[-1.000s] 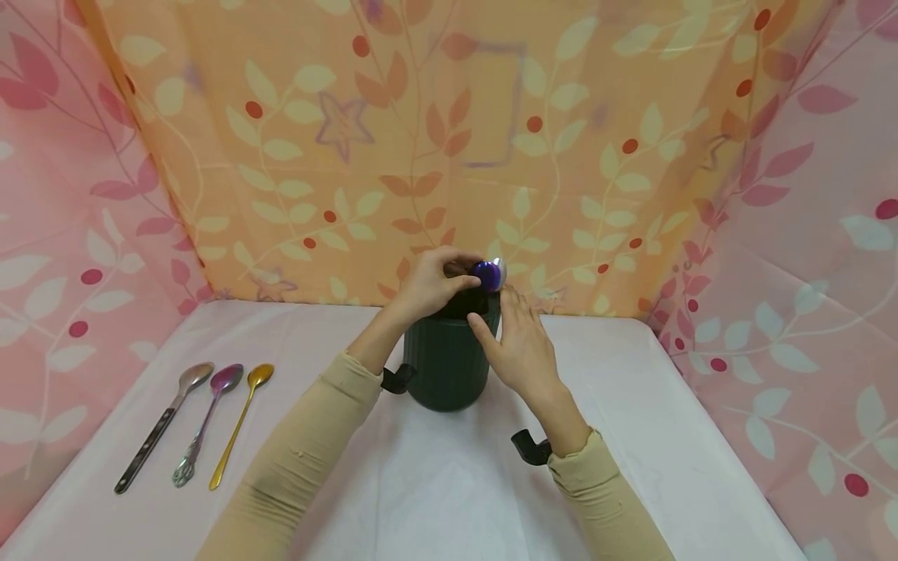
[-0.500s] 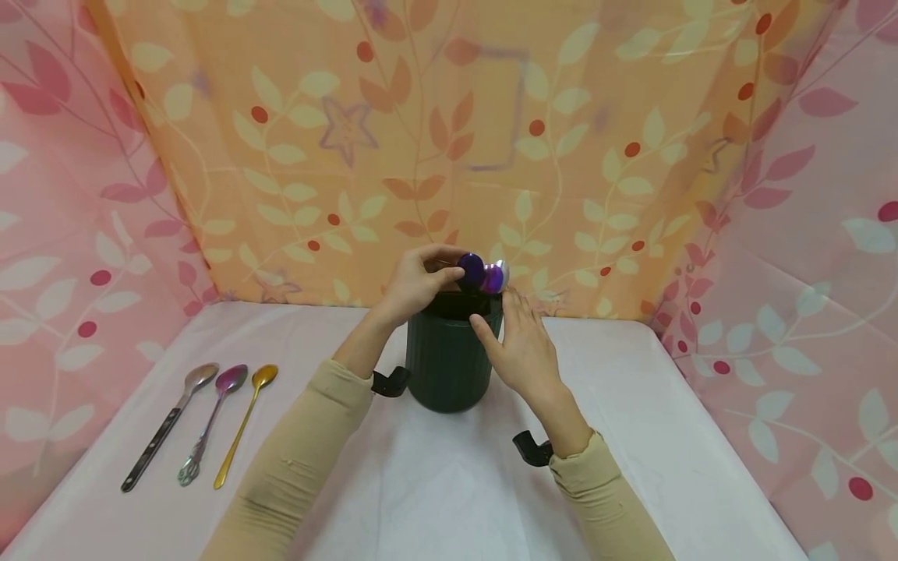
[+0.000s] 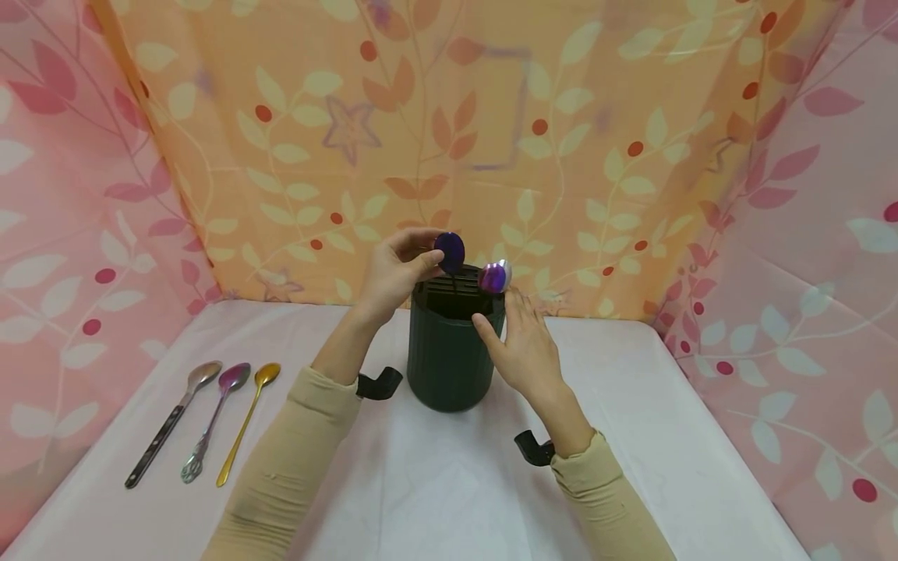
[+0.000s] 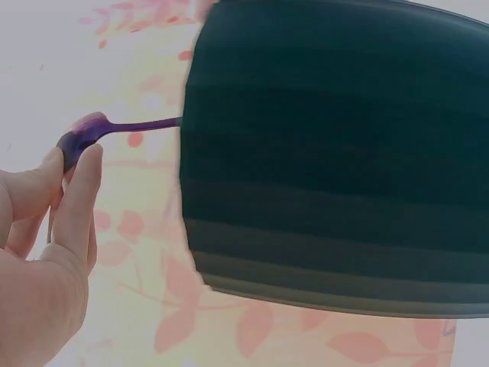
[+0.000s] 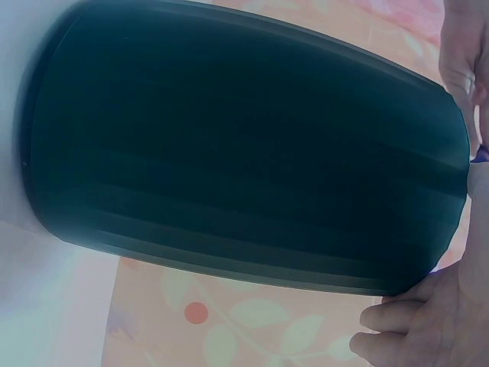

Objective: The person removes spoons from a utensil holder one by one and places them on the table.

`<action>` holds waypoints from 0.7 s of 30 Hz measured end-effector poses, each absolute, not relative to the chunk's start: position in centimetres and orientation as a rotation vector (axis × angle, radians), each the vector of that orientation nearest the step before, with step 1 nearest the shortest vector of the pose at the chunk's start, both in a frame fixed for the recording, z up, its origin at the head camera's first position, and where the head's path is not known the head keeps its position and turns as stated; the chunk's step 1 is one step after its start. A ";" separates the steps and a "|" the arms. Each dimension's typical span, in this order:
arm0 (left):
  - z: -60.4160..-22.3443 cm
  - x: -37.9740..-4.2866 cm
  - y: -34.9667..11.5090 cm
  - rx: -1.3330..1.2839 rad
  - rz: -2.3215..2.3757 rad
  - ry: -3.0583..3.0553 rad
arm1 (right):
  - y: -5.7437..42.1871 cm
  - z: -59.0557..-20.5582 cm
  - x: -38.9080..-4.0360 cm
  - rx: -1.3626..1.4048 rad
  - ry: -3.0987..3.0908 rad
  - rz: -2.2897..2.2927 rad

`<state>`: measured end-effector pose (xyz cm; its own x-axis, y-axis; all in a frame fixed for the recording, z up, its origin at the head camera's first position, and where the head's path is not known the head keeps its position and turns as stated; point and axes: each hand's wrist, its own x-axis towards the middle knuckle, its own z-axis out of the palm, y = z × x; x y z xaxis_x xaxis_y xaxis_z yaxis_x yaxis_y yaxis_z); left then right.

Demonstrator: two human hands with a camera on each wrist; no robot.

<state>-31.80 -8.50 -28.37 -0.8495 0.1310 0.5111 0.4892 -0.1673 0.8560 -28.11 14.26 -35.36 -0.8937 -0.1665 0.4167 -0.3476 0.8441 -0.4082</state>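
A dark green ribbed utensil holder [image 3: 449, 362] stands upright on the table. My left hand [image 3: 388, 276] pinches a dark purple spoon [image 3: 451, 252] by its bowl above the opening. In the left wrist view, the thin purple handle [image 4: 145, 126] runs down past the rim, its lower end hidden inside. My right hand [image 3: 526, 347] rests against the right side of the holder's rim, fingers extended. Just beyond those fingers, the shiny bowl of a purple-pink spoon [image 3: 493, 277] pokes up, with a silvery spoon bowl [image 3: 508, 269] right behind it.
Three spoons lie side by side at the left of the white-covered table [image 3: 603, 499]: one with a black handle [image 3: 160, 436], an iridescent one with an ornate handle [image 3: 210, 428] and a gold one [image 3: 245, 425]. Floral cloth walls enclose the back and sides.
My left hand has moved left and slightly up with the dark purple spoon, away from the spoons at the right of the rim. My right hand has stayed at the holder.
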 end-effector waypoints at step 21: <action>-26.3 -29.1 -11.5 -0.617 -2.182 -1.508 | 14.3 -35.4 -27.9 0.397 -2.647 0.683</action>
